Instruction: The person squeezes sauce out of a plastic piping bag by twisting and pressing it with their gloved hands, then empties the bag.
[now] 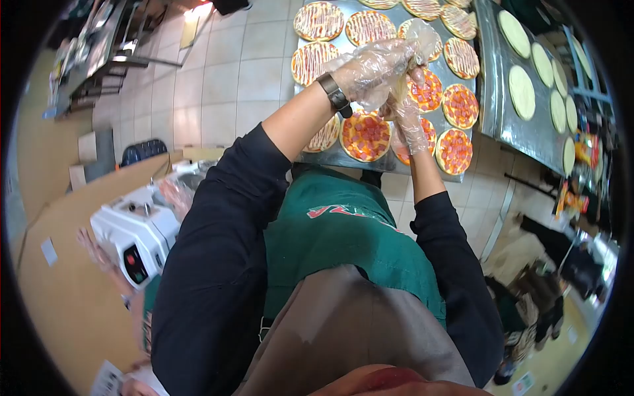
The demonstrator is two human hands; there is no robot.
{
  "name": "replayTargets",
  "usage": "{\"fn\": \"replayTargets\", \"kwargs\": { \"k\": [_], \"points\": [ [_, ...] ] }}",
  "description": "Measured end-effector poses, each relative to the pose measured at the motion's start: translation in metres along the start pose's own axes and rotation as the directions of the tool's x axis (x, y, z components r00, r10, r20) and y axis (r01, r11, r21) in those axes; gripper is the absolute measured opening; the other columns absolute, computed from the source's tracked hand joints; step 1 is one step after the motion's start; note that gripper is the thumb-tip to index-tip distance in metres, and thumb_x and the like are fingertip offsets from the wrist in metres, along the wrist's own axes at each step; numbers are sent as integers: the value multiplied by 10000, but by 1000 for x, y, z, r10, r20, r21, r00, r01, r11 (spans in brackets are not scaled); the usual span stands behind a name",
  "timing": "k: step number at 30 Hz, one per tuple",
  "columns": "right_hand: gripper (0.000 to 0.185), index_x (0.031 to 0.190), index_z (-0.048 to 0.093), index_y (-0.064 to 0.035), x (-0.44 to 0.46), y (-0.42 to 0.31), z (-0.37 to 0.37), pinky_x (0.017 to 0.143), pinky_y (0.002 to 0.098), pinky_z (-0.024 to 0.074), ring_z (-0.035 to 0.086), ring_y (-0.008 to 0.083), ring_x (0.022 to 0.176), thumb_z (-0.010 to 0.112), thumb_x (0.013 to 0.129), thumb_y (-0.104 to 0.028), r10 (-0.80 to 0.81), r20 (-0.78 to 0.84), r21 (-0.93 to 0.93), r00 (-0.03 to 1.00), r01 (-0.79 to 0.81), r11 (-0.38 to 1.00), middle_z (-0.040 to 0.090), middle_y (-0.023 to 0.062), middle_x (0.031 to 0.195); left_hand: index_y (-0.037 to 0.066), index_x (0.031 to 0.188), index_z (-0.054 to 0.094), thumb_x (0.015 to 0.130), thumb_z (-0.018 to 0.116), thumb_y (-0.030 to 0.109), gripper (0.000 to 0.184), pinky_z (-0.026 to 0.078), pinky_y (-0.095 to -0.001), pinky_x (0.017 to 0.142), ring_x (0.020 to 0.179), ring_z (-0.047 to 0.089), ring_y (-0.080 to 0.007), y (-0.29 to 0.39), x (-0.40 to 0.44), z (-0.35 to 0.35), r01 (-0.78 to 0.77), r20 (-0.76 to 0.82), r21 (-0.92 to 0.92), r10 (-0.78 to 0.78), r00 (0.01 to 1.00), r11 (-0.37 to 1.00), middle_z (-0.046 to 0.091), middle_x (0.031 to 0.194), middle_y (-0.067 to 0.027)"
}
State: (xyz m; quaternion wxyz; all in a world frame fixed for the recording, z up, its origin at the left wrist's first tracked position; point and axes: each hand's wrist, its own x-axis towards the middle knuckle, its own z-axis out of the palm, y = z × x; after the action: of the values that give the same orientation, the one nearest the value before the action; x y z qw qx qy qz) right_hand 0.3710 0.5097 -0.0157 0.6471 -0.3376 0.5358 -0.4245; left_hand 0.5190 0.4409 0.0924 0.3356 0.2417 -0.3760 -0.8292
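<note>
My left hand [375,69], in a clear plastic glove with a dark watch at the wrist, is closed around a clear, crumpled plastic bag [422,38] above the pizzas. My right hand [408,119], also gloved, grips the lower part of the same bag, which looks pale inside. Its tip is hidden by my fingers. Below the hands, a metal table [317,160] carries several small round pizzas. Some, such as a striped pizza [318,21], bear white and reddish lines. Others, like a pizza with diced meat [365,136], show orange-red topping and no lines.
To the right, a second metal table [492,99] holds several plain dough rounds [522,92]. A white machine [135,234] stands at the left on a tan surface. Packets [586,150] lie at the far right. Another metal table [99,56] is at the upper left.
</note>
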Motion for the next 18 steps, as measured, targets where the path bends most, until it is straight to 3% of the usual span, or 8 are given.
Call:
{"fn": "replayTargets", "kwargs": {
  "k": [2,7,9,11,13,14,15,18],
  "points": [
    [339,843,571,-27,1,-2,-7,492,242,345,466,105,537,685,805,-345,13,120,13,993,-14,1000,491,14,604,48,1008,564,947,493,320,287,456,-297,784,842,534,-125,-3,-4,8,-51,-80,-18,49,996,999,559,873,-17],
    [310,850,584,-32,11,-7,-7,484,249,346,447,104,510,677,814,-326,148,234,-99,961,-127,987,489,7,604,55,1047,571,944,504,300,274,457,-272,789,869,539,-117,-11,-25,25,-222,-244,78,235,941,972,573,937,-21],
    [302,965,545,-27,27,5,-7,509,256,438,549,129,633,590,874,-311,157,381,-187,911,-90,978,562,45,742,59,1053,578,939,517,286,261,456,-255,792,878,548,-116,-10,-40,35,-228,-466,54,227,855,972,586,947,-15],
    [307,1005,538,-38,36,21,6,527,261,434,542,127,655,568,894,-323,119,431,-142,895,-63,988,560,37,760,57,1029,585,937,520,263,235,454,-253,794,887,553,-119,-17,-48,24,-258,-504,16,231,833,966,594,948,-22],
    [300,1040,535,-58,47,37,19,559,264,437,534,122,672,557,904,-325,93,437,-98,895,-55,994,558,16,783,54,1030,578,939,516,246,222,457,-260,790,897,555,-122,-20,-60,14,-247,-494,106,267,828,963,597,961,-37],
    [366,1156,503,-57,52,41,21,682,283,455,549,141,805,558,904,-318,186,506,-149,842,-126,981,575,38,929,54,1030,578,939,516,246,222,457,-260,790,897,555,-122,-22,-65,11,-253,-508,107,272,817,961,597,961,-37],
    [366,1156,503,-57,53,50,27,682,283,455,549,141,805,558,904,-318,193,517,-156,834,-130,979,575,38,929,51,1031,573,940,513,242,220,459,-268,783,890,557,-124,-24,-69,7,-245,-519,122,272,810,962,597,952,-41],
    [505,1289,392,-43,46,61,46,873,332,408,482,180,1049,566,899,-315,146,461,-43,876,-142,989,495,61,1171,45,1038,563,943,508,241,225,465,-282,769,872,560,-130,-32,-76,-1,-272,-557,82,270,785,959,598,931,-49]
  ]
}}
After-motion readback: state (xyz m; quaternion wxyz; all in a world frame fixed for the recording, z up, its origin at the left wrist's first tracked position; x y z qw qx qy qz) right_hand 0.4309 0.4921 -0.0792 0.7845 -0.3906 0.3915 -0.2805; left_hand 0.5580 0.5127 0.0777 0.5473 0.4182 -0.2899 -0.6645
